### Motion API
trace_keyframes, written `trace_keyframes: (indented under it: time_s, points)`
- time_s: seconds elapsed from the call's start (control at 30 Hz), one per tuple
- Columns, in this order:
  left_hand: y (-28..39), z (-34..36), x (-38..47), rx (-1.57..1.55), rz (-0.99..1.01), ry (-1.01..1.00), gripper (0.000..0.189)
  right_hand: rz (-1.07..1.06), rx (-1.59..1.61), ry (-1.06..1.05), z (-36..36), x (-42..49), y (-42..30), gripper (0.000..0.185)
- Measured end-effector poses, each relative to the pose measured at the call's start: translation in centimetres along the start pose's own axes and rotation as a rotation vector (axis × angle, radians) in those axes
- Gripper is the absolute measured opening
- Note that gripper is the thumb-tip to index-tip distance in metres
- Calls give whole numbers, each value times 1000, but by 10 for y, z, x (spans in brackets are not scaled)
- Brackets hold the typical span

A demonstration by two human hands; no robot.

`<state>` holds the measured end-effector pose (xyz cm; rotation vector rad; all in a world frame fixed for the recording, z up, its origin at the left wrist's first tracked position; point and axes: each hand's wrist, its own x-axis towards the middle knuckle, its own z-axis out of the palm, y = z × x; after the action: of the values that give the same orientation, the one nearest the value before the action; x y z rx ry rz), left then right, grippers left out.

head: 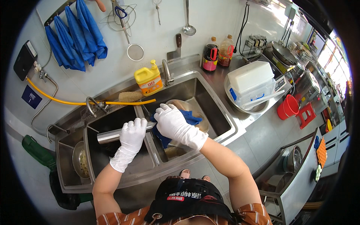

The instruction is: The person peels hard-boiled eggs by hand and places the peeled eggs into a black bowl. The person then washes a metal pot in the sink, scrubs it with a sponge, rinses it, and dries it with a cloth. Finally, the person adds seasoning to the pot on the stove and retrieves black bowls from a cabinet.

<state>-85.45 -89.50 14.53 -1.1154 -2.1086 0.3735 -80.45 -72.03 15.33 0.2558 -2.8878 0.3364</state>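
My left hand (133, 137), in a white glove, is closed around a shiny metal cylinder (108, 136) held over the divider between two sink basins. My right hand (172, 121), gloved too, grips a blue cloth (192, 117) against the cylinder's right end; the fingers hide that end. Below the cloth, a round metal bowl (180, 104) lies in the right basin (215, 112), partly covered by my right hand and the cloth.
A yellow hose (126, 103) crosses the sink's back edge beside a faucet (92, 107). A yellow detergent jug (149, 81) and a tan scrub pad (130, 96) stand behind. Another bowl (80, 160) sits in the left basin. Plastic containers (251, 80) fill a metal basin (260, 110) at right.
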Motion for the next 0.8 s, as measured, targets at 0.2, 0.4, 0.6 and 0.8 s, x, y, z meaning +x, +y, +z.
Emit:
trace_keyframes:
  time_s: [0.2, 0.4, 0.6, 0.8]
  points:
    - [-11, 5, -10, -44, 8, 114, 8, 112, 386, -235, -15, 24, 24, 33]
    - [-27, -5, -8, -79, 39, 163, 9, 58, 413, -364, -4, 68, 55, 33]
    - [-51, -9, -16, -65, 31, 215, 10, 148, 827, -398, -7, 37, 96, 28]
    - [-48, 7, -32, -105, -100, 62, 11, 310, 1577, -106, 9, -33, 89, 43]
